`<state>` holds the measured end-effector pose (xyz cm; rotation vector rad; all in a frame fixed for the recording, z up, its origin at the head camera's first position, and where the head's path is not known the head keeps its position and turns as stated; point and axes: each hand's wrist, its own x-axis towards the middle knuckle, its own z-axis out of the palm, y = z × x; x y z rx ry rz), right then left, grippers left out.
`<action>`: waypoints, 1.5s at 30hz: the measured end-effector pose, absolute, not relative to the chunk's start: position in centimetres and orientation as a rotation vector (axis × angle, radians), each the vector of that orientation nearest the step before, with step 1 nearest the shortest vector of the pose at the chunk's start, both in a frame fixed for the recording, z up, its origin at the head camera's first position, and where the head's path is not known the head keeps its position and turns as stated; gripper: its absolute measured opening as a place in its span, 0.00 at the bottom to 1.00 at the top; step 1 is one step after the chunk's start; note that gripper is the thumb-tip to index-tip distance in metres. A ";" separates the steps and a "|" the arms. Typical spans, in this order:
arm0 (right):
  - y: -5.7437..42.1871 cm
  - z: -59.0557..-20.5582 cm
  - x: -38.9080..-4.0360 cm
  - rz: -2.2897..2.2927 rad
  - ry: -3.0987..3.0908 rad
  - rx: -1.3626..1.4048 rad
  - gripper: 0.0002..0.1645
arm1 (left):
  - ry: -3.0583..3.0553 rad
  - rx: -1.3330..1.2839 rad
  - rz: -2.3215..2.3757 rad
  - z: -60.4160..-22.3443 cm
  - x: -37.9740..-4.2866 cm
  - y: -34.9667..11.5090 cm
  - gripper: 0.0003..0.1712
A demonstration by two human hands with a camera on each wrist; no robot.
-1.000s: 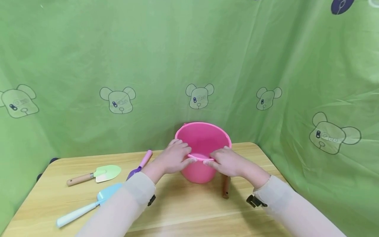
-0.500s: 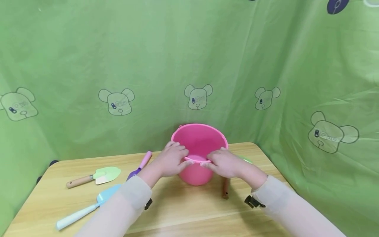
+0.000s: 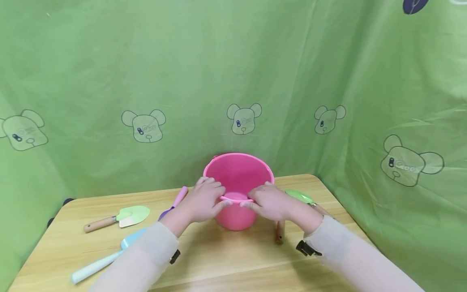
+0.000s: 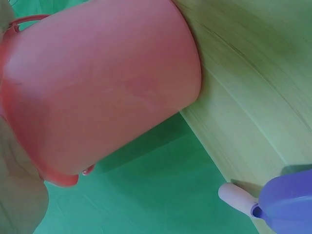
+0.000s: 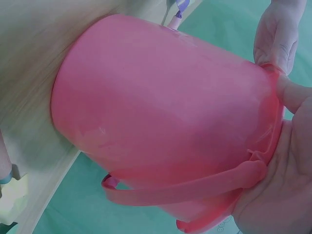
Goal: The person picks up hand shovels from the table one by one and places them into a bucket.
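A pink bucket (image 3: 235,219) stands on the wooden table with its mouth up, and both hands grip its rim. My left hand (image 3: 206,199) holds the left part of the near rim, thumb on the outside. On the right part, my right hand (image 3: 271,201) does the same; its thumb lies outside the rim in the head view. A pink carrying handle (image 5: 180,190) hangs down the bucket's side in the right wrist view. The part of the bucket's inside that shows in the head view looks bare.
Left of the bucket lie a green trowel (image 3: 133,215), a light blue scoop (image 3: 98,265) and a purple scoop with a pink handle (image 3: 180,197). To the right are another green trowel (image 3: 299,196) and a brown wooden handle (image 3: 279,233). Green curtain (image 3: 197,81) hangs behind.
Both hands and the bucket have slid left along the table. The green trowel on the right, hidden before, has come into view beside my right arm.
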<state>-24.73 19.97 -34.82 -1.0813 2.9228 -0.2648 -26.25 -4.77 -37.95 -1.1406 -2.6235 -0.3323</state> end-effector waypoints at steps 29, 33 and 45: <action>16.8 -35.0 -24.9 -0.230 2.883 -1.164 0.22 | -2.567 -1.098 -0.390 -38.1 -25.0 -7.9 0.21; 16.5 -34.9 -24.8 -0.217 2.885 -1.164 0.21 | -2.560 -1.098 -0.408 -38.1 -24.9 -8.2 0.21; 15.4 -35.1 -24.9 -0.209 2.884 -1.198 0.23 | -2.551 -1.059 -0.402 -38.4 -24.4 -9.2 0.21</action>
